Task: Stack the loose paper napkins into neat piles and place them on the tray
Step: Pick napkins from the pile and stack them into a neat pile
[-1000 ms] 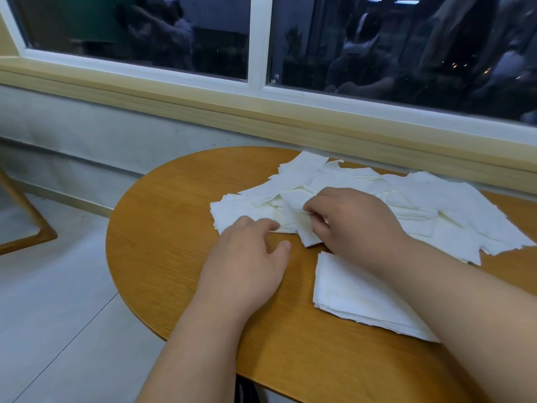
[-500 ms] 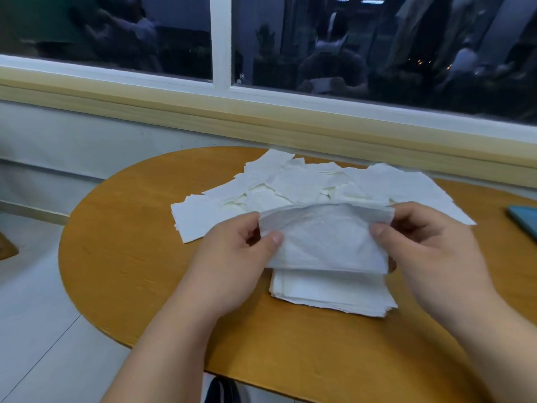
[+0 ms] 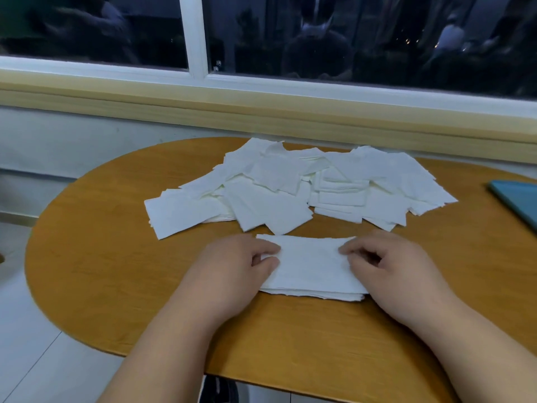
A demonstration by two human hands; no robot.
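left hand (image 3: 232, 274): fingers curled, pinching the left edge of the neat pile (image 3: 312, 266) | right hand (image 3: 398, 271): fingers curled, pinching the pile's right edge | neat pile: flat on the desk (image 3: 101, 242), between the hands | loose napkins (image 3: 290, 184): a scattered heap just beyond both hands, not touching the pile | teal tray (image 3: 520, 199): well out past the right hand

Lower centre: neat pile (image 3: 312, 267) of white napkins, flat on oval wooden table (image 3: 101, 257). Pinched at its left edge by left hand (image 3: 229, 274), at its right edge by right hand (image 3: 398, 271), fingers of both curled onto the top sheet. Just above, mid-frame: loose napkins (image 3: 276, 184) spread in overlapping heap, apart from the pile. Right edge: teal flat object (image 3: 520, 199), cut off by frame. Top: dark window (image 3: 319, 33) over pale wooden sill (image 3: 261, 112).
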